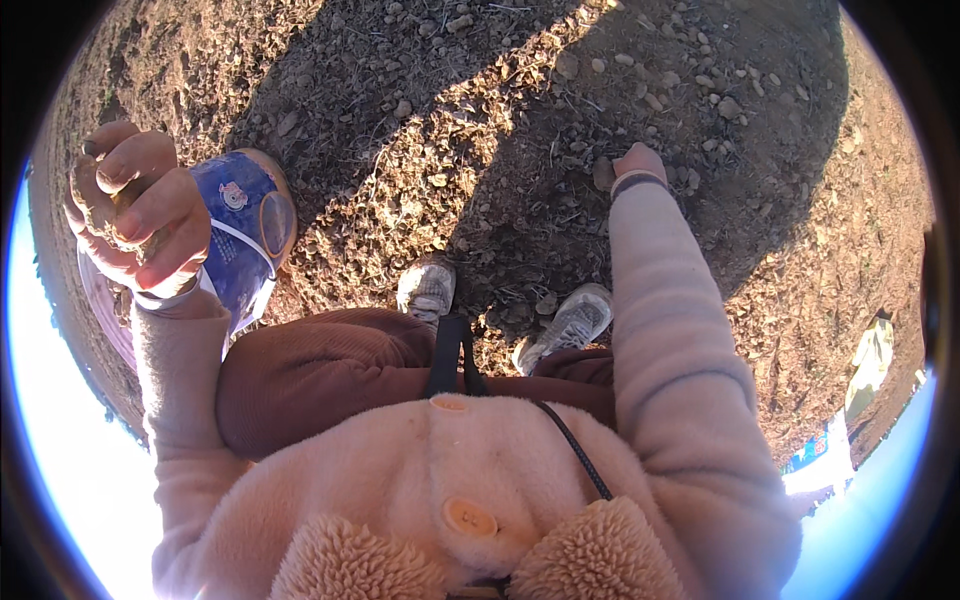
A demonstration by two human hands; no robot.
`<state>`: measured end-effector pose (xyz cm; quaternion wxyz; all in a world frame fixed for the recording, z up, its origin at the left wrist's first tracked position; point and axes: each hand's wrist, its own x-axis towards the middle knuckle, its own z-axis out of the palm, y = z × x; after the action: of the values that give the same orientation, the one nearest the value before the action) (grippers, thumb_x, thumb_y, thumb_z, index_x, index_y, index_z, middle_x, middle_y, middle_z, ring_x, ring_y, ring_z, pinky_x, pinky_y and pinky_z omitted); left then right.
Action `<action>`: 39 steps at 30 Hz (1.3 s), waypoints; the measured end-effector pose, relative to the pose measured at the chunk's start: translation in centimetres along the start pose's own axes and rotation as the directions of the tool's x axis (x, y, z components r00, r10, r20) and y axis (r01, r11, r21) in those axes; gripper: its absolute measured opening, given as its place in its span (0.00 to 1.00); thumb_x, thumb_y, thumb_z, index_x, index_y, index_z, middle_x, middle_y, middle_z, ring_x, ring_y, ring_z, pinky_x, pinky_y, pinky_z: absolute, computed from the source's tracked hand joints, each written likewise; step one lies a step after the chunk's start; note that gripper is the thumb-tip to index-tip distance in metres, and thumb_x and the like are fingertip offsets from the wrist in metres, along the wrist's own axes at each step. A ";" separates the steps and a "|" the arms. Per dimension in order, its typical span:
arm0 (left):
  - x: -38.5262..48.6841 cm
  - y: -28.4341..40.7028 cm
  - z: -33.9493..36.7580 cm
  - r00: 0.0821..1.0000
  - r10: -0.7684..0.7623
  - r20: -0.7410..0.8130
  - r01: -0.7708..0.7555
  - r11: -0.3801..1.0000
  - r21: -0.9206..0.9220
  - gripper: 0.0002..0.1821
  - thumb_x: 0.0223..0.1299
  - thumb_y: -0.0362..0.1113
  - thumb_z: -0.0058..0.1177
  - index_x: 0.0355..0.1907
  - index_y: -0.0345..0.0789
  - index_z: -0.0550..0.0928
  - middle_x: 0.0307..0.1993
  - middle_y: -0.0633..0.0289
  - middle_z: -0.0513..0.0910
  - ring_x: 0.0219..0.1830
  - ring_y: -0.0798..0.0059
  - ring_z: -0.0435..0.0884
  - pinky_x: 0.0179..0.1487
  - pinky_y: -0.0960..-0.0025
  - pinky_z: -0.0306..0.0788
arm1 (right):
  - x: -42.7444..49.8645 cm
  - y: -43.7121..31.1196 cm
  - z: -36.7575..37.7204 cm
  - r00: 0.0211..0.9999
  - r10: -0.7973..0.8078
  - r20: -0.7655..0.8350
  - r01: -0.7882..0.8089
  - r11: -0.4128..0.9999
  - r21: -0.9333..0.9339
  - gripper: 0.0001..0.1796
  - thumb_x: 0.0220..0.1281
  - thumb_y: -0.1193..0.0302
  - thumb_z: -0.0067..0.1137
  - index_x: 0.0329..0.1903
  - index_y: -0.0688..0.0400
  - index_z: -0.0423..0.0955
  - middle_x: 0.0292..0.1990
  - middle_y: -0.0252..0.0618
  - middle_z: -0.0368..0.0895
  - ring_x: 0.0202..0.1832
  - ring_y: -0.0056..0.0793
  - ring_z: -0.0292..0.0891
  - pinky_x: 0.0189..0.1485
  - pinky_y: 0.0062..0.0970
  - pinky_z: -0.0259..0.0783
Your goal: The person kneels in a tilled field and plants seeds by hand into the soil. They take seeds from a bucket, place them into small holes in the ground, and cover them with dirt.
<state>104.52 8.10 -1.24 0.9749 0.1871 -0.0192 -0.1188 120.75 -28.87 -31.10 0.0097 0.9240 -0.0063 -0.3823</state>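
My left hand [146, 214] is raised at the left, its fingers curled around a soil-coated lump [101, 206], perhaps a potato or a clod. Behind and below that hand a blue plastic bucket [240, 191] with a white handle shows in part. My right hand [640, 159] reaches down to the shaded soil at the upper right, beside a brown rounded lump [603, 173]. The sleeve and wrist hide most of its fingers, so whether it grips anything does not show.
Many rounded lumps [729, 108] lie scattered over the dry, crumbly soil [420, 150]. My two shoes [427, 289] stand below the middle. A pale yellowish bag or cloth [870, 364] and a white and blue printed bag [821, 454] are at the far right.
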 end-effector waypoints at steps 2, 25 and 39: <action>-0.4 0.8 0.6 0.998 0.050 -0.048 -0.049 0.999 0.012 0.19 0.55 0.37 0.44 0.49 0.31 0.65 0.40 0.60 0.68 0.36 0.68 0.72 0.19 0.71 0.72 | 0.4 0.4 0.0 0.999 -0.007 0.054 0.010 0.999 -0.053 0.14 0.47 0.66 0.55 0.36 0.61 0.75 0.38 0.48 0.77 0.43 0.41 0.73 0.45 0.34 0.69; -24.4 -0.1 2.4 0.124 0.897 -0.425 0.886 0.093 0.455 0.21 0.63 0.45 0.33 0.50 0.33 0.70 0.47 0.57 0.73 0.49 0.69 0.70 0.52 0.69 0.63 | 5.0 -8.7 -4.5 0.908 -0.210 -0.362 0.274 0.952 0.135 0.17 0.48 0.63 0.56 0.42 0.54 0.68 0.39 0.49 0.75 0.43 0.45 0.70 0.47 0.38 0.65; -25.0 -1.2 -1.1 0.137 0.905 -0.402 0.894 0.062 0.444 0.22 0.64 0.46 0.32 0.50 0.33 0.70 0.46 0.57 0.73 0.49 0.69 0.70 0.52 0.69 0.63 | 7.3 1.6 -8.3 0.880 -0.431 -0.202 0.445 0.895 0.028 0.15 0.52 0.67 0.48 0.45 0.51 0.69 0.41 0.46 0.74 0.43 0.39 0.72 0.46 0.33 0.67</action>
<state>80.03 13.38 -2.52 0.1933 0.8046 0.5511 0.1076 131.78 -30.55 -30.37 -0.1101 0.9335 0.1895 -0.2839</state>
